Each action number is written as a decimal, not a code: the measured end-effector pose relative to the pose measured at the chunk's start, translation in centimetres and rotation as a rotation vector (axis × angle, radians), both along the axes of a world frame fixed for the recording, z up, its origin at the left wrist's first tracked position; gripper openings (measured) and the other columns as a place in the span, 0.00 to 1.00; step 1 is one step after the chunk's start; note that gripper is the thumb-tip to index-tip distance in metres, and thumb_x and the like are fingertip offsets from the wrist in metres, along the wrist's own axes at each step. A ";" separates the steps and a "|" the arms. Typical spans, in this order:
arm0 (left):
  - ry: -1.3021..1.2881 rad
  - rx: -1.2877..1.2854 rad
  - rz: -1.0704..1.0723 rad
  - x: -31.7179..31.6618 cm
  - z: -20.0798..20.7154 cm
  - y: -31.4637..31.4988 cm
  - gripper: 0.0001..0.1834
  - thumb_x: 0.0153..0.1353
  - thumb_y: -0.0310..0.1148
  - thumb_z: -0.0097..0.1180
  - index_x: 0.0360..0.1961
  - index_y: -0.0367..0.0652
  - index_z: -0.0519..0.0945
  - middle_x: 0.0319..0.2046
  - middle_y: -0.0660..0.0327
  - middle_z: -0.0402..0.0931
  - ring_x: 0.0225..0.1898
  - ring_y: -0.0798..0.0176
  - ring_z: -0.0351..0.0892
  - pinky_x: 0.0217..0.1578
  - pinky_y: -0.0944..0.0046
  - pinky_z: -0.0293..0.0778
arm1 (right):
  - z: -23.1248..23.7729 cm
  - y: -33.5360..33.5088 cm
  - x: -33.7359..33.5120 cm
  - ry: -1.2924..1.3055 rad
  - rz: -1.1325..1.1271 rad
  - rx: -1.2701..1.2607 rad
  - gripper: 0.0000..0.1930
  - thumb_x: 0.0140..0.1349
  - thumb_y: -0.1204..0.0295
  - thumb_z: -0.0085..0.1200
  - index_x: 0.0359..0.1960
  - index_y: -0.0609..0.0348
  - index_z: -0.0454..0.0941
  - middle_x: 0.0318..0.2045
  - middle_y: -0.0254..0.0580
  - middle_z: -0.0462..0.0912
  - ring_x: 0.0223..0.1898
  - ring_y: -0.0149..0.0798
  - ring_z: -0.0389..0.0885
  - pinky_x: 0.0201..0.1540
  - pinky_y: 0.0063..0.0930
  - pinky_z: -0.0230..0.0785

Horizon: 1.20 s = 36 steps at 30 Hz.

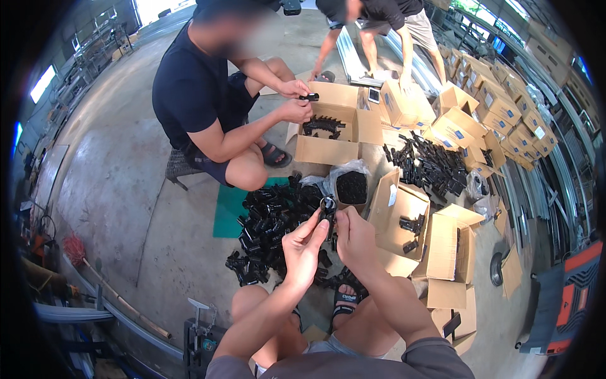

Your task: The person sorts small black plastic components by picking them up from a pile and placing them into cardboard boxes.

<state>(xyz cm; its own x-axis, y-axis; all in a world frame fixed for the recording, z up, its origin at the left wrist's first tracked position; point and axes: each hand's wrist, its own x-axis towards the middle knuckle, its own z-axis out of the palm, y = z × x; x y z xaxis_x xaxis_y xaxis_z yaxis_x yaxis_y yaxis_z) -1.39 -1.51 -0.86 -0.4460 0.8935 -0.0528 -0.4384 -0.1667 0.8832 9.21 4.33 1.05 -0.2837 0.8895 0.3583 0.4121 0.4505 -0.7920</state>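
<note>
Between my two hands, held up above the floor, is a black fitting with a rounded, ring-like end (327, 204). My left hand (302, 247) is closed, its thumb and fingers pinching the fitting from the left. Close beside it, my right hand (355, 239) is closed too, fingertips at the fitting's right side; whether it grips the fitting or a small separate piece is hidden. A heap of similar black fittings (268, 218) lies just beyond and left of my hands, partly on a green sheet (227, 211). Past the fitting stands a small carton of tiny black pieces (351, 188).
Opposite me, a seated person (208, 101) handles another black piece over an open carton (325, 150). Another person (385, 25) bends over boxes at the back. Open cartons (449, 249), a pile of long black parts (435, 165) and stacked boxes (499, 107) fill the right.
</note>
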 end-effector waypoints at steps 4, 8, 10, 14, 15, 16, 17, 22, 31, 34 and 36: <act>-0.175 -0.024 -0.094 -0.3 0.5 -0.2 0.18 0.70 0.30 0.54 0.57 0.34 0.78 0.43 0.63 0.82 0.43 0.74 0.80 0.47 0.72 0.76 | -0.2 0.3 0.5 0.077 -0.046 -0.058 0.18 0.74 0.66 0.43 0.27 0.63 0.74 0.18 0.46 0.73 0.20 0.41 0.74 0.26 0.35 0.65; -0.506 -0.045 -0.295 -1.9 1.1 0.2 0.18 0.73 0.37 0.48 0.51 0.32 0.79 0.43 0.56 0.83 0.43 0.66 0.84 0.48 0.68 0.80 | 0.0 0.5 1.3 0.203 -0.038 -0.089 0.21 0.76 0.63 0.41 0.25 0.61 0.73 0.14 0.30 0.68 0.18 0.23 0.66 0.22 0.24 0.57; -0.632 -0.060 -0.340 -2.2 1.3 0.2 0.19 0.74 0.38 0.46 0.48 0.31 0.79 0.43 0.54 0.83 0.42 0.63 0.85 0.48 0.66 0.81 | -0.3 0.6 1.4 0.241 -0.021 -0.075 0.18 0.75 0.64 0.43 0.27 0.61 0.74 0.16 0.29 0.70 0.19 0.22 0.66 0.22 0.22 0.57; -0.558 -0.013 -0.437 -2.5 1.2 0.0 0.20 0.73 0.38 0.49 0.53 0.30 0.78 0.42 0.56 0.83 0.41 0.65 0.84 0.48 0.67 0.81 | -0.3 0.3 1.6 0.370 0.061 -0.145 0.11 0.74 0.67 0.45 0.46 0.62 0.74 0.28 0.33 0.76 0.27 0.24 0.72 0.27 0.20 0.64; -0.432 -0.016 -0.422 -2.3 1.5 0.0 0.20 0.72 0.37 0.50 0.54 0.30 0.78 0.41 0.57 0.83 0.41 0.65 0.84 0.47 0.68 0.80 | 0.1 0.2 1.0 0.490 0.099 -0.196 0.12 0.73 0.68 0.47 0.51 0.62 0.71 0.31 0.35 0.78 0.28 0.25 0.73 0.29 0.21 0.66; -0.306 -0.017 -0.408 -2.1 1.8 0.0 0.20 0.72 0.37 0.51 0.55 0.31 0.78 0.41 0.58 0.83 0.40 0.66 0.83 0.46 0.68 0.80 | 0.5 0.3 0.9 0.611 0.136 -0.245 0.14 0.73 0.70 0.48 0.56 0.62 0.69 0.35 0.37 0.79 0.30 0.26 0.74 0.30 0.22 0.68; -0.143 -0.041 -0.335 -1.3 1.7 -0.1 0.19 0.70 0.32 0.56 0.58 0.33 0.78 0.39 0.61 0.83 0.39 0.71 0.81 0.45 0.71 0.78 | 0.8 0.4 1.6 0.640 0.230 -0.500 0.22 0.73 0.68 0.49 0.64 0.60 0.62 0.40 0.39 0.79 0.35 0.27 0.76 0.32 0.22 0.70; 0.598 -0.124 -0.401 0.8 0.8 0.2 0.28 0.64 0.25 0.60 0.64 0.32 0.70 0.47 0.58 0.81 0.46 0.74 0.76 0.47 0.71 0.75 | -1.2 3.9 5.5 0.157 0.285 -0.653 0.19 0.69 0.64 0.55 0.56 0.61 0.71 0.37 0.37 0.79 0.30 0.26 0.77 0.31 0.21 0.72; 1.187 -0.057 -0.467 -1.4 1.0 -1.2 0.30 0.57 0.38 0.65 0.59 0.35 0.75 0.54 0.43 0.77 0.53 0.42 0.78 0.52 0.52 0.75 | -14.2 2.2 20.7 -0.478 0.005 -0.943 0.25 0.66 0.54 0.56 0.50 0.68 0.75 0.39 0.52 0.84 0.43 0.39 0.85 0.38 0.31 0.80; 1.257 -0.029 -0.520 -1.7 0.7 -1.2 0.30 0.57 0.38 0.65 0.59 0.35 0.75 0.52 0.44 0.78 0.51 0.42 0.79 0.50 0.52 0.77 | -20.0 0.5 23.8 -0.955 -0.039 -0.804 0.29 0.63 0.48 0.56 0.52 0.65 0.75 0.43 0.61 0.83 0.46 0.50 0.84 0.46 0.41 0.77; 1.252 -0.082 -0.598 -1.5 1.4 -1.1 0.30 0.57 0.37 0.66 0.59 0.36 0.75 0.52 0.44 0.78 0.53 0.43 0.79 0.52 0.53 0.75 | -22.6 1.2 25.0 -1.009 -0.121 -0.687 0.29 0.62 0.48 0.56 0.50 0.64 0.76 0.45 0.64 0.82 0.48 0.54 0.82 0.50 0.46 0.75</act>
